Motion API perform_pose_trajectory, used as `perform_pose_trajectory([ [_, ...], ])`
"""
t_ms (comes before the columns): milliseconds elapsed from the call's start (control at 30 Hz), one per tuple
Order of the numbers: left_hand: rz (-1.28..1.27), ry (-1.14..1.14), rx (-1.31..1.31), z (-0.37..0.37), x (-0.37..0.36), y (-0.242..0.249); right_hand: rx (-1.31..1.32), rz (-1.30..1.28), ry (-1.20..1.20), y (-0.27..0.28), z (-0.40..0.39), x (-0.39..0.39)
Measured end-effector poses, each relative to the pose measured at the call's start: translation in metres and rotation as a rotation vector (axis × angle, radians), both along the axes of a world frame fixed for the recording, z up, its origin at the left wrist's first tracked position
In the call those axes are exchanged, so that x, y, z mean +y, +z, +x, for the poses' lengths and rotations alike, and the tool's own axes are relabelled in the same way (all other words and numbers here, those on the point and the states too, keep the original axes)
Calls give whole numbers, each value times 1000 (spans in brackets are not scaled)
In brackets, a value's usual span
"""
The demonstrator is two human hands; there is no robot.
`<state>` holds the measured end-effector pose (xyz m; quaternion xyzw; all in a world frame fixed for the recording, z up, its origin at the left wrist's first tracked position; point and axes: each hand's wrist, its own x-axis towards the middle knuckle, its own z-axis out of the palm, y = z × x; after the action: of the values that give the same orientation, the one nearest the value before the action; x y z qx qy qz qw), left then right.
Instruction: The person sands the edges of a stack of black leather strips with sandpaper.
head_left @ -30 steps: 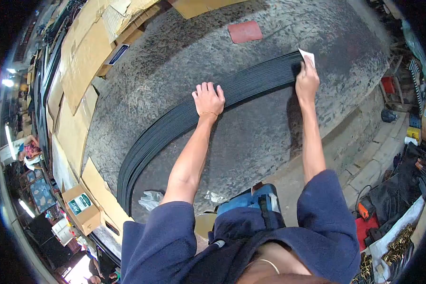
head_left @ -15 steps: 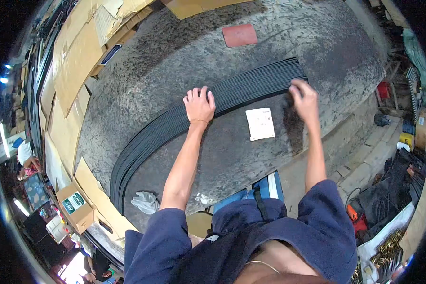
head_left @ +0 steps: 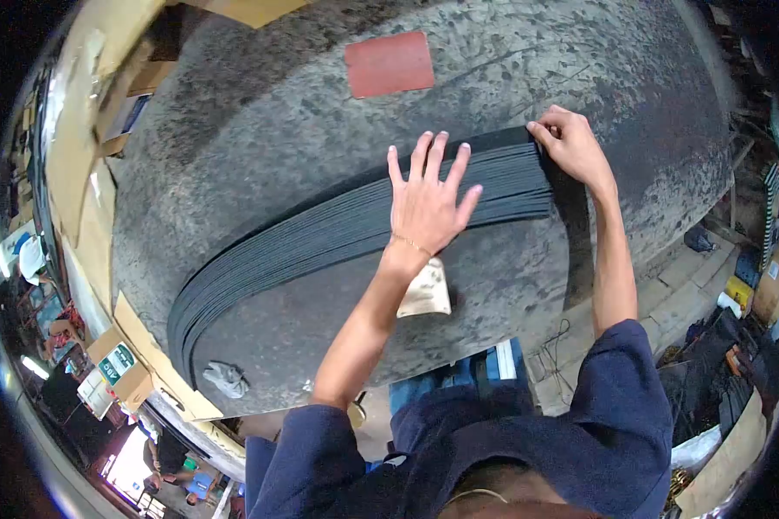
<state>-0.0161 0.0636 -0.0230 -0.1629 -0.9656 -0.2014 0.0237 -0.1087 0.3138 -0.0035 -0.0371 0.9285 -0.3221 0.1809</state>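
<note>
A long row of thin black strips [head_left: 320, 233] lies side by side across a dark, worn table [head_left: 493, 78]. My left hand [head_left: 428, 199] rests flat on the strips near their right part, fingers spread. My right hand [head_left: 571, 143] pinches the right end of the strips at the upper corner. A small white paper card [head_left: 426, 294] lies on the table just below my left wrist, partly hidden by my forearm.
A reddish square pad [head_left: 389, 63] lies on the table beyond the strips. A crumpled white rag [head_left: 225, 378] sits near the table's front left edge. Cardboard sheets and boxes [head_left: 117, 368] line the left side. Floor clutter and tools [head_left: 744, 294] lie to the right.
My left hand moved right along the strips and spread flat. The right hand, which dropped the white card earlier, now pinches the strips' end. The camera leaned closer.
</note>
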Motion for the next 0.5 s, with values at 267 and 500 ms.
perform_pose_trajectory([
  [267, 47, 23, -72, 3, 7, 0, -68, -19, -85, -12, -13, -8],
  [500, 47, 46, 1, 6, 5, -4, -195, -366, -241, -12, -11, -3],
])
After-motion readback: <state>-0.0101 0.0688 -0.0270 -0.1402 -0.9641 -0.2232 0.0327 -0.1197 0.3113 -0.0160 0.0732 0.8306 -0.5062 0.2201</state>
